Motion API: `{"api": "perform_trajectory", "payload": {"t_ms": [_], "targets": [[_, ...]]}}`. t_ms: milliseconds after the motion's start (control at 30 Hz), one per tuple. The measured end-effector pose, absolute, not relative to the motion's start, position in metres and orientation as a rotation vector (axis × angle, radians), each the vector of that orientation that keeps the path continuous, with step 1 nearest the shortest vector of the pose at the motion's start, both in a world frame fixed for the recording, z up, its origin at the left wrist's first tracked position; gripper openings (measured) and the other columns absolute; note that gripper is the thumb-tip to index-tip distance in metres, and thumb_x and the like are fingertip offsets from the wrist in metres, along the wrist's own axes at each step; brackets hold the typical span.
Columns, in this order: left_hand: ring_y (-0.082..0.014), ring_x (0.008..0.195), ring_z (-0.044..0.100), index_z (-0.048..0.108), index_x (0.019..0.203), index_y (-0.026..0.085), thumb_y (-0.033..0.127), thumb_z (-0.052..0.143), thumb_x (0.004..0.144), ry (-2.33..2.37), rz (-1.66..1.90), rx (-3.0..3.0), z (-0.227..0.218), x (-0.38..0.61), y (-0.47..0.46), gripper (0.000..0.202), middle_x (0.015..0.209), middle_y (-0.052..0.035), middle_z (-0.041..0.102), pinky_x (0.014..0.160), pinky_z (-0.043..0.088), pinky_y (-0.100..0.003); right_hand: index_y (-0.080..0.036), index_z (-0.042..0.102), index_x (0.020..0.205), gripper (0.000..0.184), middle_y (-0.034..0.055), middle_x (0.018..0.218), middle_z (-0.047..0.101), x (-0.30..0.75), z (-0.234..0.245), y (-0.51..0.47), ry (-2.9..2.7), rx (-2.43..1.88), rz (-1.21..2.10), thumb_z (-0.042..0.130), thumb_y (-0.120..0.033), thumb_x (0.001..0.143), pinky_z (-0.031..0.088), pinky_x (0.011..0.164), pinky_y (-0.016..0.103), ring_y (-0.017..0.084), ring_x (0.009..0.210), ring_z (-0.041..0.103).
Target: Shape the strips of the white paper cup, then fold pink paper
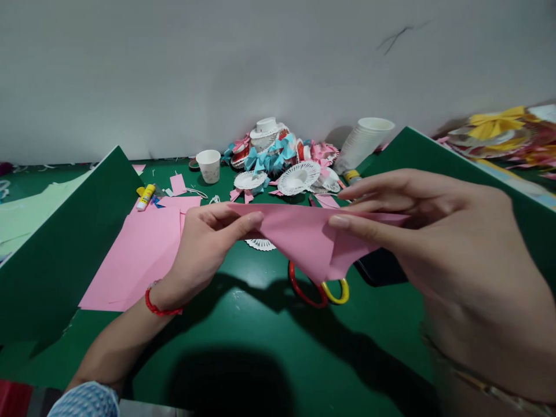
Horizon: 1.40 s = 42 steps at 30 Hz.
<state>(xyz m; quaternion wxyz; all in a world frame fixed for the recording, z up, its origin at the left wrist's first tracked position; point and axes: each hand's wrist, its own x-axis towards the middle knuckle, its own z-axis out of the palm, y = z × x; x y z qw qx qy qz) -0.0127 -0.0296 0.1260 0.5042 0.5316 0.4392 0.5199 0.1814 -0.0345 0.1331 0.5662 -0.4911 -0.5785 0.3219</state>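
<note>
Pink folded paper [295,237] in the head view, held up at the middle of the frame above the green table [243,341], with a long, nearly level upper edge and sides tapering to a blunt lower tip; on the right part, a folded flap. Pinched at the upper left corner between thumb and fingers of the left hand [202,249], thumb on the near face, fingertips hidden behind. Pinched also along the right half by the right hand [438,226], thumb flat against the near face, other fingers close together behind the upper edge. Around the left wrist, a red bracelet [157,306].

Just under the lower tip in the frame, scissors [322,298] with one red and one yellow handle; cannot tell of any contact with the paper. Right of these, partly covered by the right hand, a dark flat object [382,270].

Left of centre, pink sheets [139,255] lying flat on the table, with a yellow-and-white glue stick [146,197] at the far end. Upper centre, a white cup [209,168] standing upright beside a heap of decorations [278,155] in blue, pink, red and white. Right of the heap, stacked cups [362,142] tilted to the right. At either side of the frame, slanting green boards [82,243]; beyond the left one, pale green sheets [32,211]; beyond the right one, at upper right, a yellow bow [497,123].
</note>
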Motion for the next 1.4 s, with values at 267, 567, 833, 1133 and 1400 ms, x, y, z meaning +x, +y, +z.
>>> {"api": "perform_trajectory", "payload": {"t_ms": [267,567,833,1133,1400], "targets": [[-0.0142,0.060,0.066,0.072,0.071,0.015,0.024,0.073,0.064,1.156,1.421,1.321,0.1274,-0.0118,-0.0323,0.012,0.064,-0.0011,0.069,0.061,0.057,-0.026,-0.027,0.070,0.075,0.024,-0.0052,0.060,0.069,0.1760,0.1346,-0.0358,-1.330,-1.145,0.819,0.078,-0.019,0.055,0.051,0.046,0.015,0.011,0.053,0.065],[-0.0154,0.061,0.066,0.072,0.070,0.015,0.024,0.074,0.063,1.186,1.400,1.261,0.1295,-0.0101,-0.0336,0.012,0.063,-0.0018,0.069,0.064,0.057,-0.029,-0.027,0.071,0.067,0.012,-0.0050,0.059,0.067,0.1756,0.1347,-0.0363,-1.414,-1.218,0.706,0.076,-0.020,0.059,0.046,0.044,0.016,0.009,0.052,0.060],[-0.0148,0.061,0.065,0.072,0.071,0.015,0.023,0.074,0.064,1.199,1.410,1.277,0.1300,-0.0100,-0.0337,0.011,0.065,-0.0013,0.070,0.064,0.057,-0.028,-0.027,0.071,0.068,0.010,-0.0054,0.058,0.066,0.1769,0.1339,-0.0361,-1.457,-1.231,0.683,0.077,-0.024,0.060,0.042,0.042,0.014,0.007,0.051,0.058],[-0.0136,0.060,0.063,0.071,0.069,0.016,0.023,0.074,0.063,1.218,1.396,1.287,0.1307,-0.0099,-0.0335,0.009,0.062,-0.0002,0.067,0.062,0.056,-0.027,-0.023,0.071,0.065,0.005,-0.0025,0.054,0.064,0.1754,0.1356,-0.0352,-1.465,-1.224,0.737,0.073,-0.024,0.061,0.038,0.036,0.018,0.010,0.046,0.056],[-0.0108,0.059,0.059,0.069,0.067,0.017,0.033,0.065,0.073,1.034,1.346,1.132,0.1247,-0.0132,-0.0275,0.018,0.065,-0.0001,0.063,0.057,0.051,-0.023,-0.022,0.068,0.062,0.004,-0.0034,0.053,0.062,0.1765,0.1331,-0.0322,-1.561,-1.217,0.790,0.070,-0.025,0.064,0.043,0.040,0.018,0.010,0.046,0.056]]}}
